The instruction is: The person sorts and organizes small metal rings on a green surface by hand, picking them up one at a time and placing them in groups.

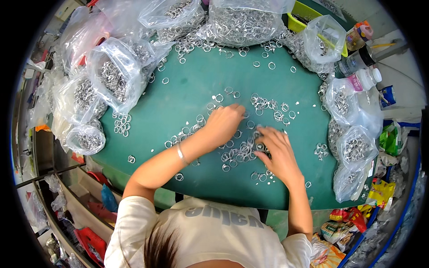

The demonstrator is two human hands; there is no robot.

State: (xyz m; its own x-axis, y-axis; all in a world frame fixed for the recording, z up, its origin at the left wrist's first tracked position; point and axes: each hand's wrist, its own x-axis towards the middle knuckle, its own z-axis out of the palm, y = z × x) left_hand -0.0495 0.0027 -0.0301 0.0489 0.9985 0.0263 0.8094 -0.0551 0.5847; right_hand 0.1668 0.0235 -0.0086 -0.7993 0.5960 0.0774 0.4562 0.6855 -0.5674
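Observation:
Silver-coloured metal rings (241, 152) lie in loose clusters across the green tabletop (201, 89). My left hand (225, 123), with a bracelet on its wrist, is over the middle of these clusters. Its fingers are bent and pressed together; whatever they pinch is hidden beneath them. To its right, my right hand (279, 154) hovers low over the central pile, thumb and fingers apart and slightly blurred. Some rings show between its thumb and fingertips, apparently not gripped. Another group of rings (263, 103) lies just beyond both hands.
Clear plastic bags full of rings line the left (114, 78), far (246, 27) and right (342, 100) table edges. A yellow-green basket (304, 9) and bottles (355, 62) stand at the far right. Open drawers (85, 192) are at lower left.

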